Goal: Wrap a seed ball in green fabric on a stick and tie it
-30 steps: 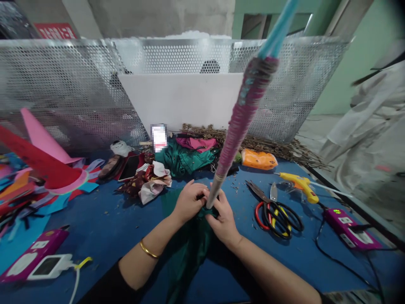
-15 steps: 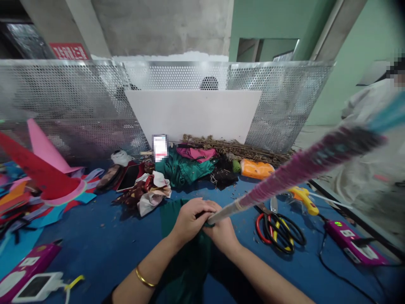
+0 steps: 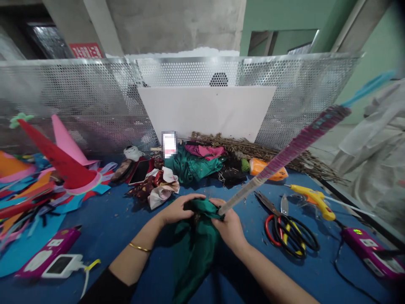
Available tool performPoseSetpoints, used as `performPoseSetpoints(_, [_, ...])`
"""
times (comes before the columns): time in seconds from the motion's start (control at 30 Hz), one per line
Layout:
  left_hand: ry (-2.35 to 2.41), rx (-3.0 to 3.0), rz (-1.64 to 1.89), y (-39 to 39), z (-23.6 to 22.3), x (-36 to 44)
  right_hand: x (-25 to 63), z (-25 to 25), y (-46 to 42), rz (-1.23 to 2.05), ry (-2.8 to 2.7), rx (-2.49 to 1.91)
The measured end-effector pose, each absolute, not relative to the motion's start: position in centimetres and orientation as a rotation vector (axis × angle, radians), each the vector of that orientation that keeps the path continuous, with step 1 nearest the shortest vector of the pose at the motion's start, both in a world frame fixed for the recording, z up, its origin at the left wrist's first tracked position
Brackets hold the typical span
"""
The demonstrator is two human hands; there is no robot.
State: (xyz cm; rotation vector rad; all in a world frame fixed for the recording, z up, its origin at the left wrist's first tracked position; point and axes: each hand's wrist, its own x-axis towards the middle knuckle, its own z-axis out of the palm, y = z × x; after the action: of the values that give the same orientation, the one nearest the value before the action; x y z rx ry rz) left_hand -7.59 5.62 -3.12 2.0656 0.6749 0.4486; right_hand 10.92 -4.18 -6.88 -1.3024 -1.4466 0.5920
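Note:
Dark green cloth (image 3: 199, 249) hangs from both hands over the blue table. My left hand (image 3: 182, 209) is closed on the cloth's top edge, the thumb in front. My right hand (image 3: 228, 221) pinches the same edge together with the lower end of a long stick (image 3: 268, 169). That stick slants up to the right; it is pale near my hand, wound with pink-purple yarn higher up, and has a light blue loop at its tip. Between the hands the cloth's edge is held apart, showing a dark fold below it.
Right of my hands lie black-handled scissors (image 3: 286, 234), a yellow glue gun (image 3: 313, 200) and a purple power strip (image 3: 373, 253). Crumpled fabrics (image 3: 196, 166) and dry stems (image 3: 234, 145) lie along the back. Felt cone hats (image 3: 68, 169) and another power strip (image 3: 47, 253) are on the left.
My hands have moved apart, the left one leftward, and the cloth's edge has spread between them. The stick stays in my right hand. The whole view has shifted slightly.

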Motion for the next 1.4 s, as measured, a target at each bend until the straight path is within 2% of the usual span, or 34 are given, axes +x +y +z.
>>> performPoseSetpoints(0.2, [0.935, 2.271, 0.662, 5.2, -4.7, -6.6, 10.8, -6.9, -4.4, 0.570, -1.454, -1.370])
performPoseSetpoints(0.43, [1.126, 2.180, 0.856, 4.4, -2.8, -5.2, 10.6, -6.4, -4.5, 0.554, -1.459, -1.422])
performPoseSetpoints(0.63, [0.768, 2.163, 0.760, 4.0, -2.9, -5.4, 10.5, -6.5, -4.4, 0.526, -1.462, -1.419])
performPoseSetpoints(0.9, [0.955, 2.271, 0.871, 3.6, -0.7, -3.6, 10.3, -6.2, -4.4, 0.511, -1.488, -1.451])
performPoseSetpoints(1.13, [0.779, 2.378, 0.687, 1.5, 0.4, -2.6, 10.1, -6.6, -4.2, 0.411, -1.485, -1.416])
performPoseSetpoints(1.3, [0.814, 2.168, 0.800, 2.7, -0.3, -5.3, 10.0, -6.1, -4.2, 0.454, -1.494, -1.332])
performPoseSetpoints(1.4, [0.917, 2.335, 0.726, 4.2, -1.9, -7.4, 10.0, -6.1, -4.2, 0.453, -1.457, -1.376])
